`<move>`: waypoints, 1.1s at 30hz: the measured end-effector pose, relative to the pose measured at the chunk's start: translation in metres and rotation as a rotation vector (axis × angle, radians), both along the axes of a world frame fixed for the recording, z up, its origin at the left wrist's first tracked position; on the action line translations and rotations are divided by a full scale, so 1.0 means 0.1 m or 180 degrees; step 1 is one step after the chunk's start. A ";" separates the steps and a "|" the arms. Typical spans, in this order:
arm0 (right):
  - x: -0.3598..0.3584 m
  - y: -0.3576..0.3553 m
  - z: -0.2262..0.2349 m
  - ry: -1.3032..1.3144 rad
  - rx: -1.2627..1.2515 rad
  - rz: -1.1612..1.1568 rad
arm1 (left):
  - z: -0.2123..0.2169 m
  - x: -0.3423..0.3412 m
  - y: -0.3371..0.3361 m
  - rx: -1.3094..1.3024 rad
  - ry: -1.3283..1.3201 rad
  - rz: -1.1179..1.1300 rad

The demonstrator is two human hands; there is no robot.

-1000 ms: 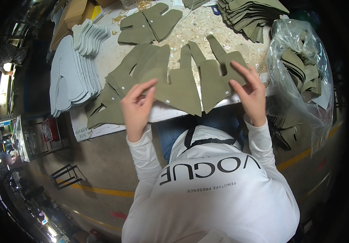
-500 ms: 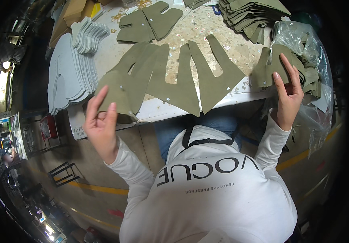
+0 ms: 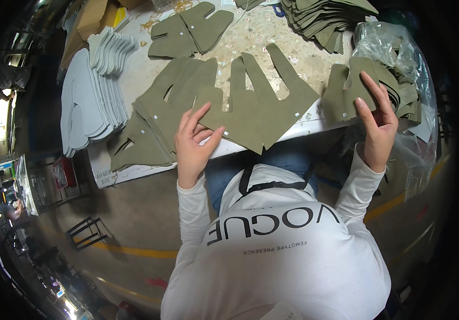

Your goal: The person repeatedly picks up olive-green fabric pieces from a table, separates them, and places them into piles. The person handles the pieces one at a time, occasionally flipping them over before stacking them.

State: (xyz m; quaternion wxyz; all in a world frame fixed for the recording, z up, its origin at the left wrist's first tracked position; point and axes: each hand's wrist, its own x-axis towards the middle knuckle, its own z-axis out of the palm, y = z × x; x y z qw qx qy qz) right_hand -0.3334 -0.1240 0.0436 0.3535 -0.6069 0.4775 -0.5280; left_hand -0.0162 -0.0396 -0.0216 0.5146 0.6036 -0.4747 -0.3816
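Several flat olive-green cut pieces (image 3: 288, 109) with long prongs and small white labels lie fanned over the table. My left hand (image 3: 195, 146) is at the near edge of a rounded olive-green piece (image 3: 240, 112) that overlaps the middle ones. Its thumb and fingers are on that piece, apart from each other; the grip beneath is hidden. At the right, the index finger and thumb of my right hand (image 3: 379, 122) rest spread on another olive-green piece (image 3: 337, 98) beside a pile. More olive pieces (image 3: 144, 136) lie left of my left hand.
Stacked pale grey pieces (image 3: 88, 101) stand at the table's left end. Farther back lie an olive pair (image 3: 189, 32) and a tall olive stack (image 3: 325, 18). Clear plastic wrap (image 3: 378, 40) hangs over the right edge. A cardboard box (image 3: 93, 21) is at the back left.
My left hand has moved right, from the left pieces to the middle, and a rounded olive piece has come with it. My right hand has stayed in nearly the same place.
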 end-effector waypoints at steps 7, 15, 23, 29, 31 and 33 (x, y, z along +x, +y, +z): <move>0.29 0.03 0.06 -0.0285 0.0281 0.1270 | -0.06 0.00 0.10 -0.0074 -0.0128 0.0421; 0.55 -0.13 -0.47 0.0135 0.0950 0.1167 | -0.05 -0.01 0.11 0.0036 -0.0283 0.0421; 0.40 -0.13 -0.70 0.0056 0.0961 0.1285 | -0.05 -0.23 0.05 -0.0077 0.0100 0.0414; 0.33 -0.19 -0.66 0.0275 0.1084 0.1406 | 0.21 0.05 0.16 -0.0177 0.0162 0.0662; 0.33 -0.19 -0.65 0.0309 0.1036 0.1429 | 0.35 0.13 0.21 -0.0241 0.0307 0.0781; 0.33 -0.20 -0.65 0.0388 0.0890 0.1467 | 0.47 0.15 0.23 -0.0390 0.0355 0.0827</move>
